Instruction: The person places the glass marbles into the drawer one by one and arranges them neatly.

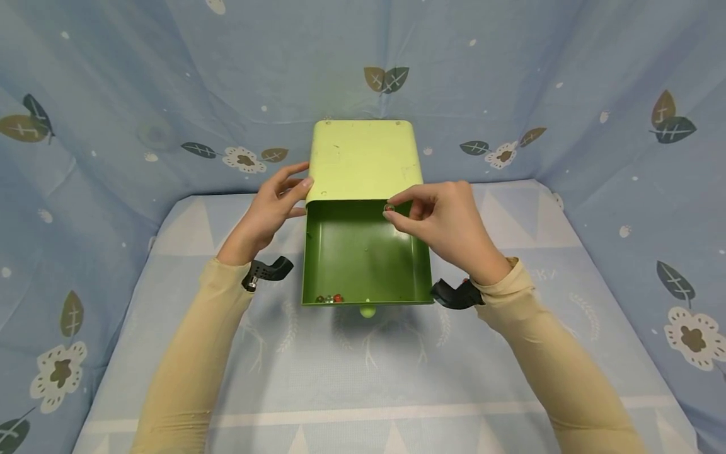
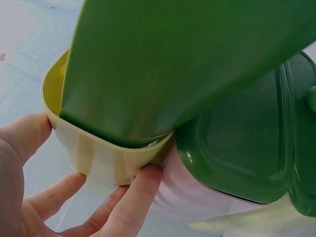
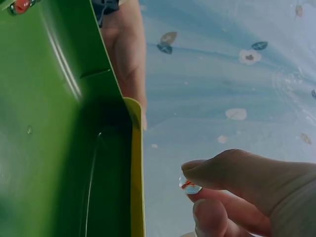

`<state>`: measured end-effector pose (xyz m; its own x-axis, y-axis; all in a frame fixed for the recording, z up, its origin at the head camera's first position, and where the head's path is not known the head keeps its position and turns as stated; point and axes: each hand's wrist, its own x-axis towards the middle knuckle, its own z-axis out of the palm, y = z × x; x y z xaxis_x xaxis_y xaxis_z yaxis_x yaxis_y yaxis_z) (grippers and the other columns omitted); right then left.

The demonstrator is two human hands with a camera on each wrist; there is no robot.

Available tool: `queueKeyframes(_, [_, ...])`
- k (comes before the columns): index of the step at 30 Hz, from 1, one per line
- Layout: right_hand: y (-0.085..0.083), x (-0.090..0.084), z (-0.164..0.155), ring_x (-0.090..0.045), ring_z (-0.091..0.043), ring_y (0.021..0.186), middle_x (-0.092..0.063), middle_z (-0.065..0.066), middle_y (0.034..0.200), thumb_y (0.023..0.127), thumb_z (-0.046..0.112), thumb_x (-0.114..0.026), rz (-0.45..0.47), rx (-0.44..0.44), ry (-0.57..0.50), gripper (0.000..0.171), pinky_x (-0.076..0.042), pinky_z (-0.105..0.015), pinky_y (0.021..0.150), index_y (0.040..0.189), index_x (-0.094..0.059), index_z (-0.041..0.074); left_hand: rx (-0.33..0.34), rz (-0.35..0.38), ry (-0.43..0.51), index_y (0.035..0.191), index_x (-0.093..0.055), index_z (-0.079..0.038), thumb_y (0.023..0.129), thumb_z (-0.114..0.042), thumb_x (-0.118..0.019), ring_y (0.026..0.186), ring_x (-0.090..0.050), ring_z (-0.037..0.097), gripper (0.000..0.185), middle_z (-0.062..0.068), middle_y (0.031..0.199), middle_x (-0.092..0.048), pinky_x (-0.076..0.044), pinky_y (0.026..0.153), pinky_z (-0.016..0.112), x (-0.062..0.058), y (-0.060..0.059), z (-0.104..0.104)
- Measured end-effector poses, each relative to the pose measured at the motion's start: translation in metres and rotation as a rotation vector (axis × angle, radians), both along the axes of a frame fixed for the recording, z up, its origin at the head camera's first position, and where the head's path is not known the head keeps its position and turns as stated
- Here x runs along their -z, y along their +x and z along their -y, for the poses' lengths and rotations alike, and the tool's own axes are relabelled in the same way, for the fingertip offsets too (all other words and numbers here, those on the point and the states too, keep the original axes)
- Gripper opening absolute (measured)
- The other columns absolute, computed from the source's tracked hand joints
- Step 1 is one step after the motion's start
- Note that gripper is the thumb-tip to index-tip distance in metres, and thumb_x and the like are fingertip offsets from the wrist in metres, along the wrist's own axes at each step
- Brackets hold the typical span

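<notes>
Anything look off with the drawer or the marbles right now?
Nothing stands out. The green drawer is pulled out of the pale casing, a few marbles lie at its front edge, none spilled. The right hand pinches one marble; the left hand steadies the casing.

Occluded and indistinct items

The marbles [image 1: 329,298] at the drawer [image 1: 363,252] front are too small to count. The housing [image 1: 361,161] hides the drawer's rear. The right wrist view crops the right hand [image 3: 247,190].

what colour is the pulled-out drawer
Dark green drawer, sliding from a pale yellow-green case; the head view shows it best.
</notes>
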<state>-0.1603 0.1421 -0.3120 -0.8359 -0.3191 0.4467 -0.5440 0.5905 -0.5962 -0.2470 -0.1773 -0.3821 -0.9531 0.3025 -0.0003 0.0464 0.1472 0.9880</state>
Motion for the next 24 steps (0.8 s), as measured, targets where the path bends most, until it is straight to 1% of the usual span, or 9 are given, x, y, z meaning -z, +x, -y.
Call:
queueKeyframes(5, [-0.007,-0.001,0.007,-0.056,-0.011,0.053,-0.064,0.008,0.06,0.095,0.013,-0.088,-0.002,-0.023,0.008,0.005,-0.042,-0.026,0.052,0.1,-0.089,0.012,0.002,-0.002,-0.004,0.171,-0.04,-0.023,0.114,-0.041,-0.062,0.143,-0.054,0.035,0.064,0.017,0.16,-0.046,-0.053,0.115,0.055,0.0,0.0,0.001])
queueKeyframes(10, [-0.014,-0.001,0.014,-0.055,-0.013,0.054,-0.063,0.006,0.061,0.097,0.015,-0.087,0.01,-0.045,0.033,0.004,-0.042,-0.028,0.054,0.1,-0.089,0.014,0.005,-0.004,0.0,0.171,-0.04,-0.023,0.114,-0.041,-0.062,0.143,-0.054,0.034,0.063,0.017,0.16,-0.047,-0.053,0.115,0.055,0.0,0.0,0.0])
queueKeyframes(17, [-0.022,0.004,0.022,-0.053,-0.014,0.055,-0.061,0.005,0.061,0.097,0.015,-0.087,0.008,-0.061,0.078,0.003,-0.046,-0.032,0.058,0.097,-0.088,0.012,0.006,-0.007,0.001,0.171,-0.04,-0.023,0.114,-0.041,-0.062,0.143,-0.054,0.034,0.063,0.016,0.161,-0.047,-0.053,0.114,0.055,0.0,-0.001,0.001])
queueKeyframes(24, [-0.028,0.01,0.03,-0.054,-0.013,0.054,-0.061,0.006,0.059,0.095,0.015,-0.089,0.01,-0.078,0.119,0.005,-0.048,-0.032,0.06,0.098,-0.088,0.011,0.01,-0.005,0.002,0.171,-0.04,-0.024,0.114,-0.041,-0.062,0.143,-0.054,0.034,0.064,0.016,0.161,-0.046,-0.053,0.114,0.055,0.0,0.0,0.001])
